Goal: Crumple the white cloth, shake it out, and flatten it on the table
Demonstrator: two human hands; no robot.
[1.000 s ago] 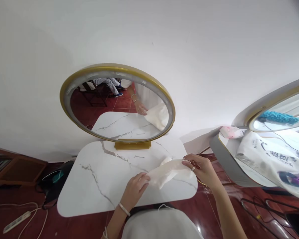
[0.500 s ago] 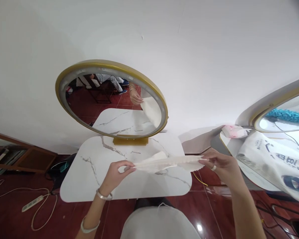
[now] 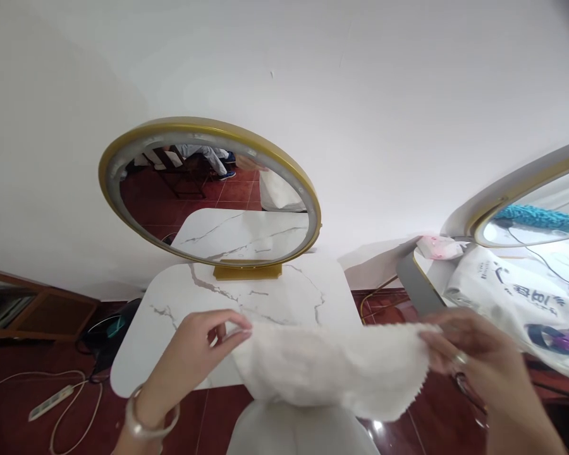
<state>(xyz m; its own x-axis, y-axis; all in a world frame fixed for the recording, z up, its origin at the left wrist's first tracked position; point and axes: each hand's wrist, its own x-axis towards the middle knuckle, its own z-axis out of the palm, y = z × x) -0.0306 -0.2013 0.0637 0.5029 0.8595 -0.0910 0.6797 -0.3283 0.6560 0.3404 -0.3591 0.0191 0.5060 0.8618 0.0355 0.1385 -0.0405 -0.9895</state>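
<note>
The white cloth [image 3: 332, 366], which was drawn into a narrow strip over the desk [image 3: 140, 354] 0.5 s ago, now hangs broad between the 2 hands, closer to the body. The left hand [image 3: 194, 351] has its grip pinched on 1 upper corner; the right hand [image 3: 478, 360] (blurred) pinches the opposite end. That leaves the cloth looking mostly opened out, its lower edge loose in front of the stool [image 3: 303, 430]; whether they touch, I cannot tell.

R hand [image 3: 478, 357] blurred; tabletop [image 3: 142, 354] partly hid. by cloth [image 3: 332, 366]; 2nd mirror [image 3: 564, 196] cut by R edge
</note>
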